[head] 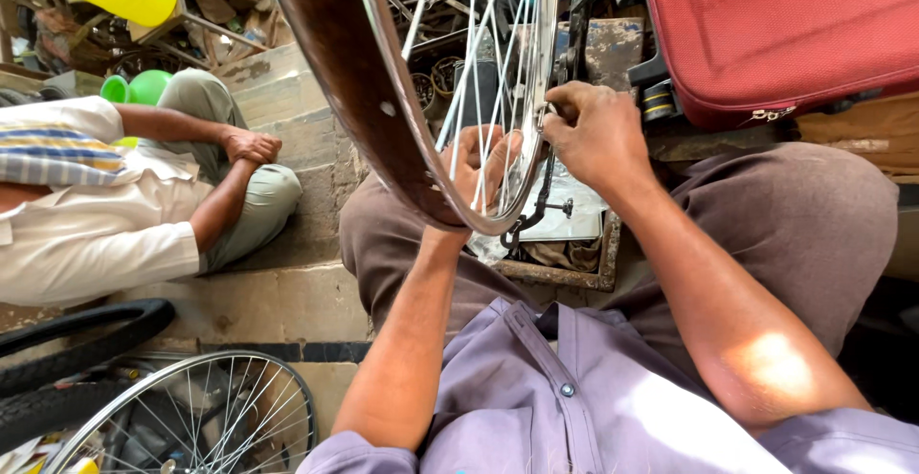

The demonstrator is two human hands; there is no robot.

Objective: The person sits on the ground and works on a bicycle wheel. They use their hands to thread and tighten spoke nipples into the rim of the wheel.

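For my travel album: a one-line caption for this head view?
Both hands, left hand and right hand, grip a spoked bicycle rim.

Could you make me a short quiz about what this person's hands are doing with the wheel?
1. True or false: the left hand is behind the spokes of the wheel rim.
2. What do the right hand fingers pinch? A) the rim's edge B) the red suitcase
3. What lies at lower left?

Key: 1. true. 2. A. 3. A second spoked wheel and a black tyre.
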